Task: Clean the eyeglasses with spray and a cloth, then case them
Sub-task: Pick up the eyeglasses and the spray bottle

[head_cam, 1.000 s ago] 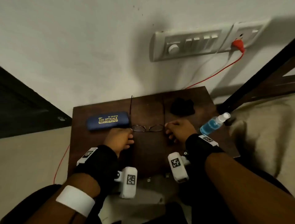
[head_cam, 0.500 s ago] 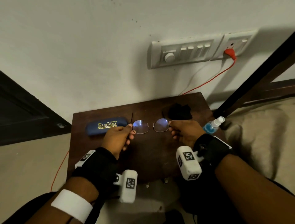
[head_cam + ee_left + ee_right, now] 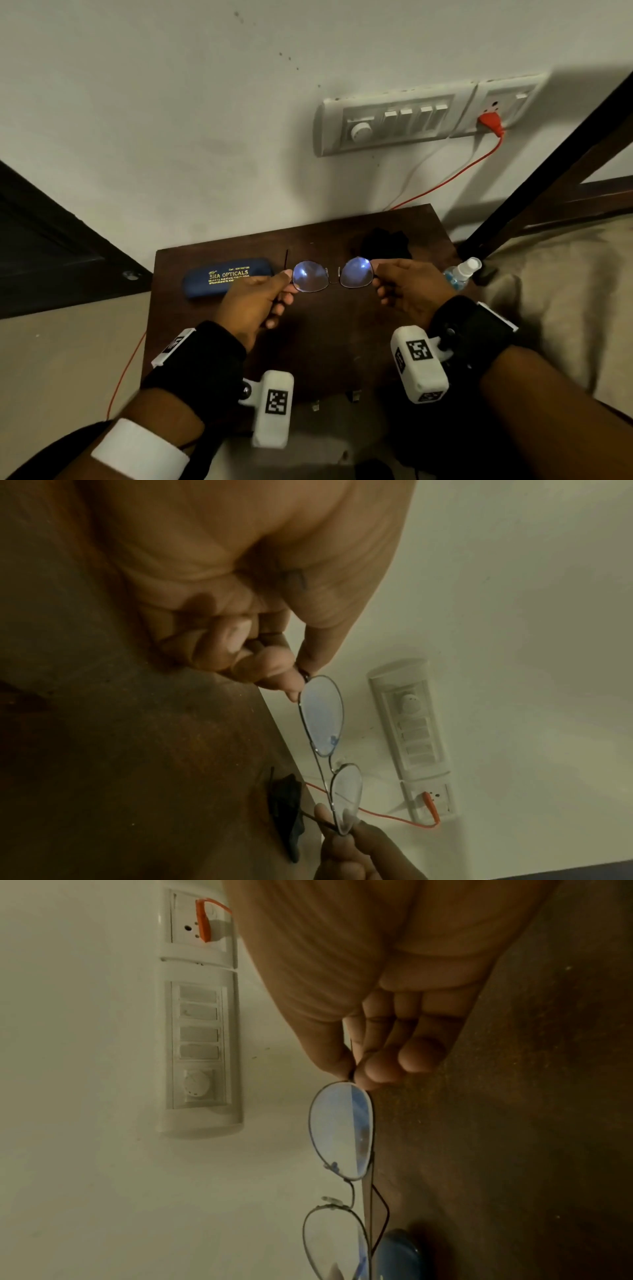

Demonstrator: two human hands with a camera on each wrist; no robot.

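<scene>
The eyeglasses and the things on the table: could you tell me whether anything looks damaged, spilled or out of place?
Nothing stands out. The eyeglasses look intact, held level by the left hand and right hand. The case, cloth and spray bottle lie on the table, no spill visible.

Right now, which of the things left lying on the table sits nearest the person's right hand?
The spray bottle, blue liquid with a white top, lies just beside the right hand. The black cloth sits farther back, the blue case across by the left hand.

Both forearms are bare. Each wrist wears a black wrap carrying a white camera block printed with black square-code markers; the right block shows two. A white band circles the left forearm.
</scene>
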